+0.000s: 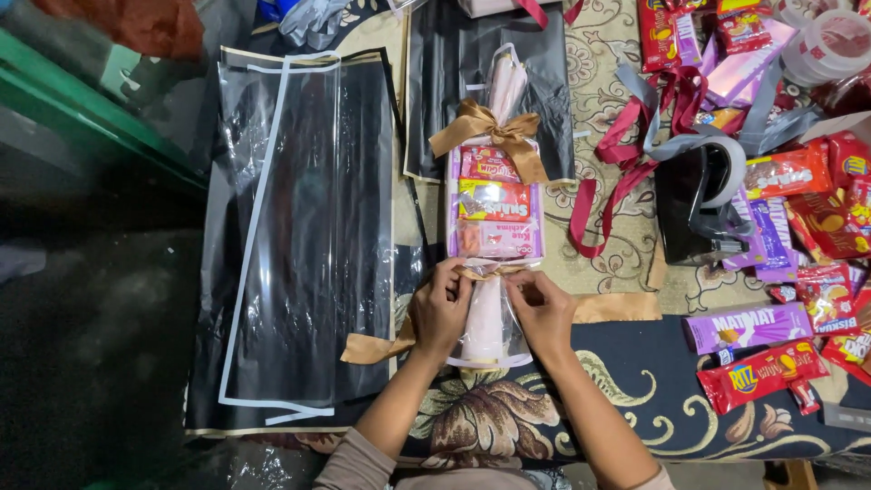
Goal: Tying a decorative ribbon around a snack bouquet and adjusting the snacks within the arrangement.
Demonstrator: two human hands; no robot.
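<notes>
A clear cellophane-wrapped snack bundle (494, 213) lies lengthwise on the patterned mat, with pink paper at both ends and several small snack packs inside. A gold ribbon bow (490, 132) is tied round its far end. At the near end, my left hand (442, 308) and my right hand (542, 310) both pinch a second gold ribbon (367, 347) round the bundle's neck. The ribbon's loose tails trail to the left and right on the mat.
Black and clear wrapping sheets (304, 236) with white and gold borders lie to the left. A black tape dispenser (703, 195) stands to the right, with red and grey ribbons (626, 136) beside it. Several red and purple snack packs (771, 345) are scattered at right. Green edge at far left.
</notes>
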